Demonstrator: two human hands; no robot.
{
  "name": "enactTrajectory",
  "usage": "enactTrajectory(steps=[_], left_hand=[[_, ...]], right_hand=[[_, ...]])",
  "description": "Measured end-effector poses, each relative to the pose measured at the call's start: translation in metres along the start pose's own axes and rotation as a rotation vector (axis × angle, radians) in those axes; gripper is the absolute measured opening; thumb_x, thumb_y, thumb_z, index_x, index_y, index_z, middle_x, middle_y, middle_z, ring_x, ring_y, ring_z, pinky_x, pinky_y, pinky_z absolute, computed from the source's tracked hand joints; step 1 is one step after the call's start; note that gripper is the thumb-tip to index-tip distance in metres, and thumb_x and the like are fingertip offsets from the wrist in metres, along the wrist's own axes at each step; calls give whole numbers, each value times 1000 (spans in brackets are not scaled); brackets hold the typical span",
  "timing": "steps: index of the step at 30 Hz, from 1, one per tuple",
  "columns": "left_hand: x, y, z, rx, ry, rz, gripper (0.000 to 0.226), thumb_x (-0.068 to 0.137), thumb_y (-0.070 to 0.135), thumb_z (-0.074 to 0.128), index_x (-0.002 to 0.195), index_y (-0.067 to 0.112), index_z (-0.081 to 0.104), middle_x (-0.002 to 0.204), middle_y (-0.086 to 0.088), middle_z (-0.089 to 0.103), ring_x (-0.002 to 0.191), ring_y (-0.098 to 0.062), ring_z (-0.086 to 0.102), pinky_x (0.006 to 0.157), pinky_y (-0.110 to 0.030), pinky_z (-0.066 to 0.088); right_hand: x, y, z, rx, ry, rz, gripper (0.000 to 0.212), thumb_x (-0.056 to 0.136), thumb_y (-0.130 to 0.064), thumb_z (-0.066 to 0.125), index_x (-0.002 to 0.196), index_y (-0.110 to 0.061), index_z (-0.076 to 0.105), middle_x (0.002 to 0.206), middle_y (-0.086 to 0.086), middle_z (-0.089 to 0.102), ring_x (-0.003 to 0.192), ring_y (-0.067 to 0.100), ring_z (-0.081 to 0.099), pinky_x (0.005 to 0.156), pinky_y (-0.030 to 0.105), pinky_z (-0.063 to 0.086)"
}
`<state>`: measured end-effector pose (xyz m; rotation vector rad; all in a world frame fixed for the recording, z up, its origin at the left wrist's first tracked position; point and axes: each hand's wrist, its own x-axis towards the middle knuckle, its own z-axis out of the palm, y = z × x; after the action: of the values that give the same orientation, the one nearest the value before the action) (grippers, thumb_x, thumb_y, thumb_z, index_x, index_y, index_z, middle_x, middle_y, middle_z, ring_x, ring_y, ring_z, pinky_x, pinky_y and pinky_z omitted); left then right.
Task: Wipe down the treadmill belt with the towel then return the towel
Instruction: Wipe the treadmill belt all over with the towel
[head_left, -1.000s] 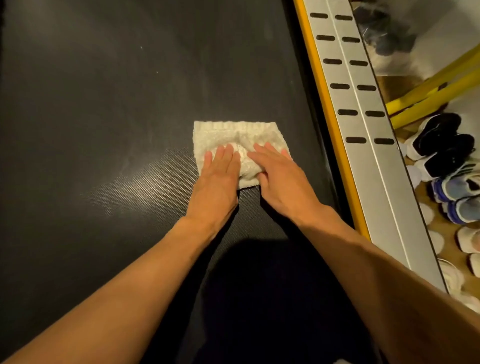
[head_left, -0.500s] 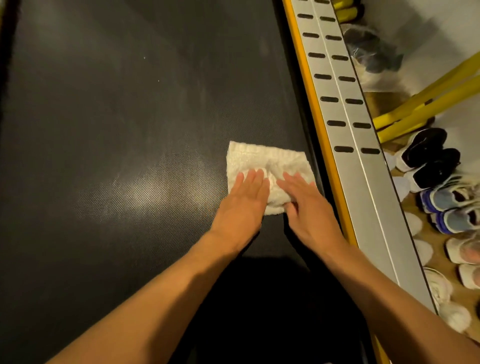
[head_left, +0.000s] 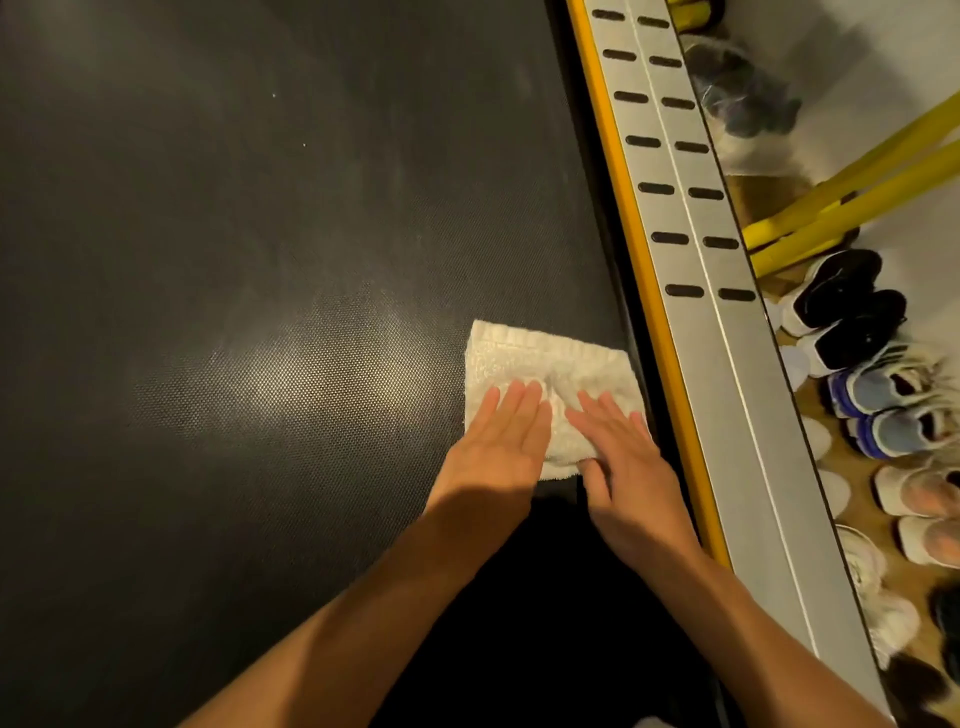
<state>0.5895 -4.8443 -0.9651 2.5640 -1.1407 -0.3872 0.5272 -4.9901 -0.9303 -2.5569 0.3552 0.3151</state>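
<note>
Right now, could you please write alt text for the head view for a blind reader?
The left hand and right hand press a white towel flat on the black treadmill belt, beside its yellow-edged side rail; shoes lie beyond it.

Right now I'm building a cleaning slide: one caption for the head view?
Left hand and right hand press the white towel flat on the treadmill belt, beside its yellow-edged rail.

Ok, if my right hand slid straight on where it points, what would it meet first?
The right hand would cross the rest of the towel, then bare belt; nothing else seems in its way.
</note>
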Motion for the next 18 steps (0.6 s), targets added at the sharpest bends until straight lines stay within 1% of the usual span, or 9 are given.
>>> enactTrajectory(steps=[2,4,7,8,10,11,13,15,18], left_hand=[[-10,-5,5,-11,42,50,45,85,5,34,120,-6,61,130,-22,56,123,-36,52,105,-51,38],[-6,-7,-7,-3,87,65,51,83,6,31,125,-2,59,135,-18,53,127,-32,49,109,-47,30],[8,-15,-19,-26,55,-29,59,86,6,29,144,4,35,154,-10,26,143,-26,22,111,-32,-9],[9,-17,-22,-28,61,-47,59,85,5,30,144,4,36,154,-10,26,143,-26,23,111,-32,-10],[-1,-18,-18,-9,58,-16,58,80,8,30,134,0,49,145,-16,43,135,-31,38,113,-42,11],[-12,-21,-10,-12,45,2,58,80,8,29,132,-1,51,143,-17,45,134,-32,40,114,-44,19],[-39,-30,9,-5,-8,34,61,81,8,27,139,2,43,148,-15,37,140,-30,29,118,-43,18],[-60,-40,10,-38,-1,28,63,81,8,25,144,8,35,152,-9,32,144,-24,21,119,-40,15],[-59,-44,-3,-67,96,-16,58,82,4,30,138,6,44,146,-10,42,139,-24,34,116,-40,22]], right_hand=[[-7,1,4,12,-42,-10,43,92,-38,34,134,-49,27,141,-36,9,125,-29,-4,108,8,-12],[0,3,0,14,-45,-43,43,93,-37,37,135,-48,30,140,-36,10,124,-30,-1,107,6,-10],[21,2,-2,-28,2,-112,45,97,-20,47,141,-31,41,146,-22,25,132,-18,4,109,8,-7],[23,0,1,-25,26,-109,45,97,-18,47,141,-29,41,147,-22,24,131,-20,3,109,8,-9],[14,-6,11,6,53,-110,44,97,-22,46,141,-28,42,147,-22,22,131,-23,1,111,10,-9],[4,-6,16,31,69,-156,45,95,-23,47,140,-24,44,147,-18,27,136,-17,7,115,15,-5],[-16,-5,25,95,69,-241,51,87,-21,53,138,-20,46,146,-10,37,141,-1,21,119,28,9],[-16,-5,26,85,13,-297,56,83,-13,56,137,-18,47,145,-9,39,140,7,26,119,35,16],[4,-13,21,-43,-22,-342,54,83,-12,51,137,-12,48,146,1,43,140,18,31,119,39,16]])
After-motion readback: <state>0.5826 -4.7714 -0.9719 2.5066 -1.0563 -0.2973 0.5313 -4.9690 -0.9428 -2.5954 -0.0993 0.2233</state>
